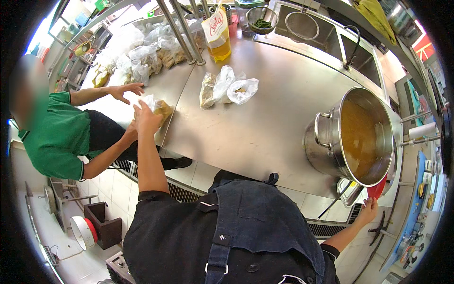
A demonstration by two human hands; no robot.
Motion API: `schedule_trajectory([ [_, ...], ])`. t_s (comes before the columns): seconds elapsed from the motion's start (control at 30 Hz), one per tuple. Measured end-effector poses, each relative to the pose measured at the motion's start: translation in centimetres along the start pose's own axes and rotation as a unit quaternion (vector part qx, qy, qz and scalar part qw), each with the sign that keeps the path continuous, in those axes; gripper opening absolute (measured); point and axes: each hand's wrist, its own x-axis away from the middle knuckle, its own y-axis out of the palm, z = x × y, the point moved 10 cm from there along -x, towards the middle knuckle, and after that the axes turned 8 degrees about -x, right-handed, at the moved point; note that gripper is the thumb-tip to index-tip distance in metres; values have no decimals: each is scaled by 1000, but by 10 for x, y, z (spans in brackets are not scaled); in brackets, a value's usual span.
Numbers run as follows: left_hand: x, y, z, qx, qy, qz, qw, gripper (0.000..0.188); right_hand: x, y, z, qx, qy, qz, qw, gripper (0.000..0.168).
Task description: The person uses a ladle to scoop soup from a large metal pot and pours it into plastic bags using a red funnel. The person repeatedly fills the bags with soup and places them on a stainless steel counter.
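Observation:
My left hand (147, 119) reaches out to a clear plastic bag (162, 110) of brown food at the table's left. It overlaps the bag, and whether the fingers grip it is hidden. A co-worker's hand (131, 132) is beside my fingers, and that person's other hand (126, 93) is spread above the bag. At the far right, my right hand (369, 209) pinches the edge of a red plastic utensil (378, 188), partly behind a large steel stockpot (321, 142). Brown liquid (360, 138) fills much of the pot.
Several filled bags (149, 56) are heaped at the back left. Tied bags and one open bag (244, 90) sit mid-table, near a yellow oil bottle (220, 39). Strainers (302, 25) rest by the sink (328, 39). The co-worker (60, 131) stands at left.

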Motion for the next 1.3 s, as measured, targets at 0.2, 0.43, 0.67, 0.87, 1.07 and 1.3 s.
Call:
schedule_trajectory([
  [0.2,30,12,174,190,362,-29,912,70,10,-11,-6,-1,-7,21,1000,31],
  [0.43,48,85,278,245,343,-10,907,64,18,-6,-8,-6,21,22,1000,28],
  [0.67,86,75,316,410,404,-37,817,31,14,-37,-27,13,-28,85,996,30],
  [0.87,166,103,313,636,340,-262,642,44,31,-63,-135,24,-131,150,980,31],
  [1.07,230,120,315,645,308,-378,588,37,57,-40,-213,-137,-212,109,962,27],
  [1.3,234,129,312,641,257,-445,570,46,137,89,-266,-191,-290,-101,932,18],
])
